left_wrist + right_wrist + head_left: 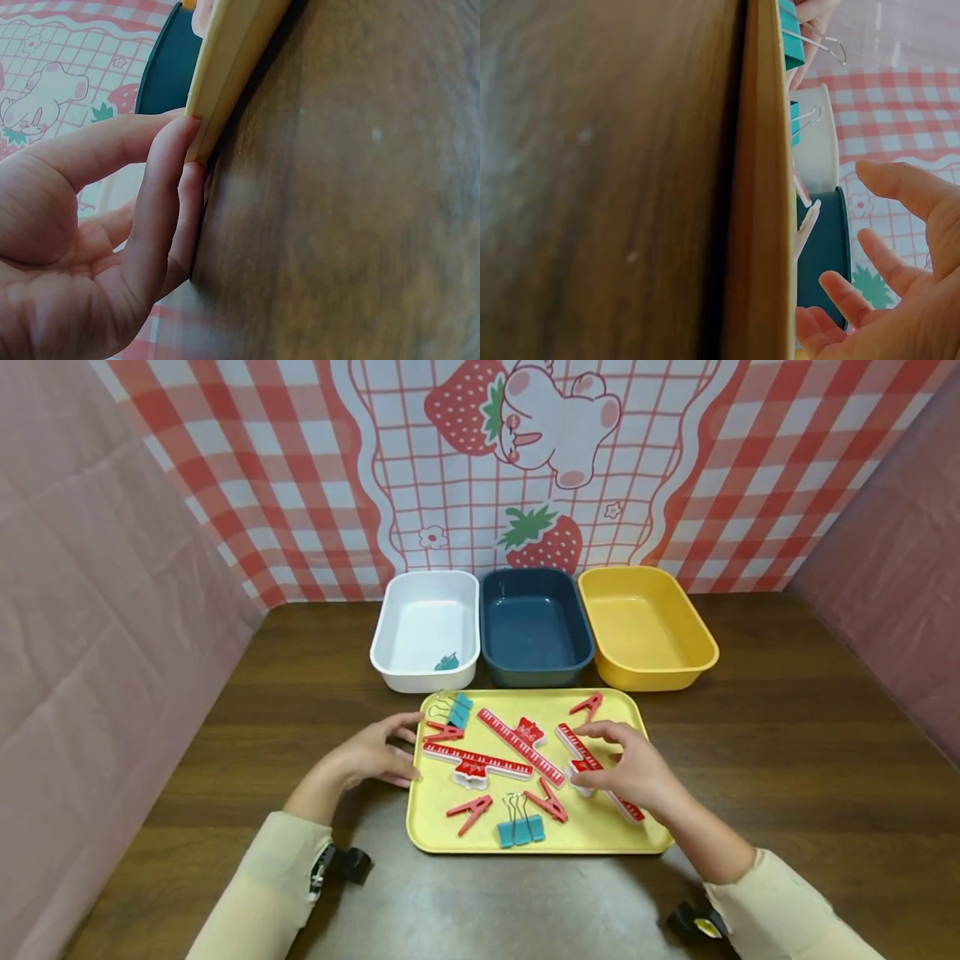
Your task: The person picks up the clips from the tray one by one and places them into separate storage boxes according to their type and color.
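Note:
A yellow tray (465, 835) bears red and white music clips with a piano-key pattern, red clothespins and teal binder clips. My right hand (630, 768) hovers over the rightmost music clip (577, 745), thumb and fingers spread on either side of its handle (586, 763). In the right wrist view, air shows between those fingers. My left hand (375, 753) touches the tray's left edge with its fingertips. Nearest to it are a clothespin (444, 732), a binder clip (459, 710) and another music clip (480, 762).
Behind the tray stand a white bin (380, 647), a dark blue bin (537, 677) and a yellow bin (660, 679), side by side. A teal clip (447, 662) lies in the white bin. A checked cloth (285, 460) hangs behind them.

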The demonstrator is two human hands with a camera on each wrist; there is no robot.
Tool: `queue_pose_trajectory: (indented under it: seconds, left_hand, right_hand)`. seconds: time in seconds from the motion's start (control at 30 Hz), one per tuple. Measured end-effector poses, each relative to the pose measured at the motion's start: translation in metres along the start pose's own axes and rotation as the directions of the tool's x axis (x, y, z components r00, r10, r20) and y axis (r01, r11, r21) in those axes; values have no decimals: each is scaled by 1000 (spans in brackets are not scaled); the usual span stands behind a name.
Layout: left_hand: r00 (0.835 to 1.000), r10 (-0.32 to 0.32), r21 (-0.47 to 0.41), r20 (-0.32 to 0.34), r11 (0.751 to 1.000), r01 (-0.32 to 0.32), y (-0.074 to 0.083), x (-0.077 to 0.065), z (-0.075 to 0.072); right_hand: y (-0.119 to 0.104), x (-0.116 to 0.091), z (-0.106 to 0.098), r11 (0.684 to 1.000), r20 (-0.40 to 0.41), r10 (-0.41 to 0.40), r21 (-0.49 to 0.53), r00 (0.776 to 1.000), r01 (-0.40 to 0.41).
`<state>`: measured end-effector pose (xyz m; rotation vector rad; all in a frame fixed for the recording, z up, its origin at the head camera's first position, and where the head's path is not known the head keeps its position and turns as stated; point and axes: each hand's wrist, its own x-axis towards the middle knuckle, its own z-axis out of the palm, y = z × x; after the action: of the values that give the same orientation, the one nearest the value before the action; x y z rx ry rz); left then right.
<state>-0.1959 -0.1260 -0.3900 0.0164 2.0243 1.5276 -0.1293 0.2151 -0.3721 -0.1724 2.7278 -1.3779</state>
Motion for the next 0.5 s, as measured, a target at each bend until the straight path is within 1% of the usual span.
queue_pose_trajectory:
  seconds: [0.13,0.23,0.33,0.5]
  left_hand:
    - [1000,-5,2,-1,1000,5,0,0,0]
    - [1000,-6,-1,-1,1000,6,0,0,0]
    - [1000,-9,-1,0,1000,9,0,1,0]
    - [1000,-16,8,-3,1000,16,1,1,-1]
  right_hand:
    - [4,0,0,999,51,35,3,998,-35]
    - [7,1,1,999,72,48,12,996,-49]
    - [9,1,1,1000,77,28,1,997,-28]
    - [13,2,2,997,100,-45,-59,994,51]
